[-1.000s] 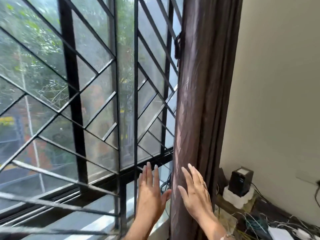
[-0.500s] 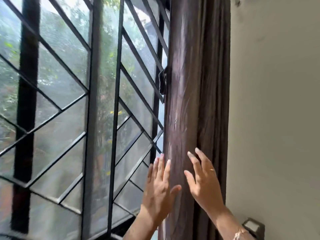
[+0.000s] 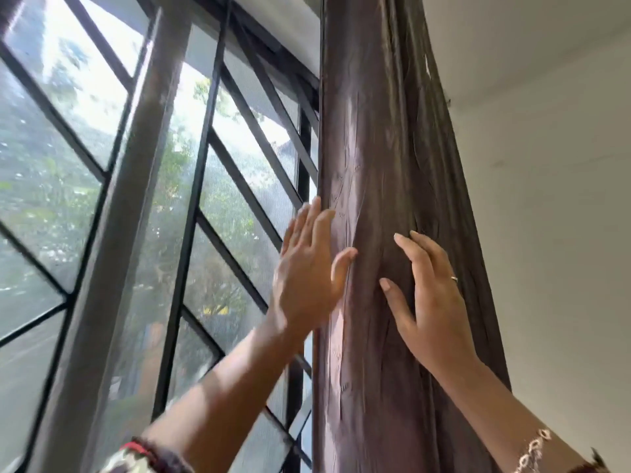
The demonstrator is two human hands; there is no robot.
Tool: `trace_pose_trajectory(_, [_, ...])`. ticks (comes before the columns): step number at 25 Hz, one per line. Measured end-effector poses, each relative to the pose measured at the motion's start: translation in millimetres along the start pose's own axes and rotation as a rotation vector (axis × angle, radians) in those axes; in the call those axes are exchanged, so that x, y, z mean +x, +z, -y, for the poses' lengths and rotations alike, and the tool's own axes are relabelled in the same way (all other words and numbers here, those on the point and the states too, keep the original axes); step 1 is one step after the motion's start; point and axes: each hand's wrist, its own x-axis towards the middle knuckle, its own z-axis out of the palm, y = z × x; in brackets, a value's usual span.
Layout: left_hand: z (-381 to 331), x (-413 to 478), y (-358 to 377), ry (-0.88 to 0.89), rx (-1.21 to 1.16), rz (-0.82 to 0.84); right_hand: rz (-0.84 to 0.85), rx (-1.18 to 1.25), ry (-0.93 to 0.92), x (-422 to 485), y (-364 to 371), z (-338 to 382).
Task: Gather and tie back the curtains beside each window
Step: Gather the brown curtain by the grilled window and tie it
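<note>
Fingers (image 3: 421, 254) of both hands lie spread and flat, gripping nothing. On the curtain (image 3: 372, 148), a dark brown bunched column hanging between the window (image 3: 143, 186) and the wall (image 3: 546, 199), the right hand (image 3: 433, 302) presses palm-down on the front folds. At the curtain's window-side edge the left hand (image 3: 307, 271) rests open, thumb touching the cloth. A ring (image 3: 453, 278) and a bracelet (image 3: 532, 450) show on the right hand and wrist.

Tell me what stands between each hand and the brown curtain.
Nothing visible. The left hand lies open on the window-side edge of the gathered brown fabric curtain; the right hand lies flat on its front folds.
</note>
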Motion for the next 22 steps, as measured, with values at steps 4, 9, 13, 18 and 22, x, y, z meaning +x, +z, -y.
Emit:
trace_pose_trajectory(4, [18.1, 84.3, 7.6, -0.126, -0.088, -0.072, -0.053, 0.109, -0.05, 51.0, 17.5, -16.0])
trace_pose_trajectory(9, [24.6, 147.7, 28.7, -0.61, -0.534, 0.117, -0.08, 0.256, -0.05, 104.8, 36.6, -32.5])
trace_pose_trajectory(13, [37.4, 157.1, 3.3, -0.396, -0.11, -0.101, -0.109, 0.437, -0.012, 140.1, 51.1, -40.8])
trace_pose_trajectory(18, [64.4, 162.1, -126.1, 0.201, 1.337, 0.016, -0.105, 0.559, 0.029, 161.4, 72.3, -9.3])
trace_pose_trajectory(22, [50.4, 194.1, -281.9, 0.265, 1.75, 0.046, -0.06, 0.559, 0.029, 174.4, 80.2, 54.9])
